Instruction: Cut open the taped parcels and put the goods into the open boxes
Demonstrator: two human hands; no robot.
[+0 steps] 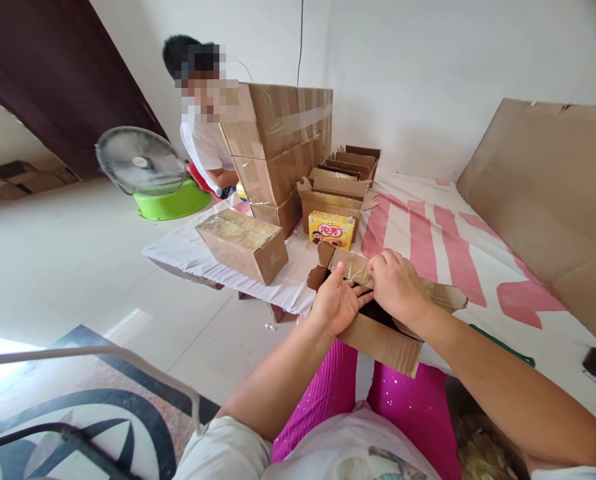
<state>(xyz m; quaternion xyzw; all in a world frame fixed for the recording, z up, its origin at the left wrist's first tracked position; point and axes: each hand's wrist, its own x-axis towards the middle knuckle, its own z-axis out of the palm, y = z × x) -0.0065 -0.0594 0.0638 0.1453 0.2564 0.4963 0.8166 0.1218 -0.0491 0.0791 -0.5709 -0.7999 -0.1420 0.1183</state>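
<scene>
An open cardboard box (378, 343) rests at the table's near edge, above my lap, with its flaps raised and its inside dark. My left hand (339, 301) reaches over its opening, thumb up and fingers stretched toward the far flap. My right hand (398, 283) has its fingers closed on that far flap, where shiny tape runs along the cardboard. Just beyond stands a small yellow printed box (331, 231), leaning near another open cardboard box (318, 200). What lies inside the box under my hands is hidden.
A closed, taped carton (243, 243) sits left on the cloth-covered table (448, 247). Behind it rises a stack of cartons (278, 147), beside a seated person (205, 143). A large cardboard sheet (548, 213) stands right. A fan (141, 160) and green basin (171, 203) are on the floor.
</scene>
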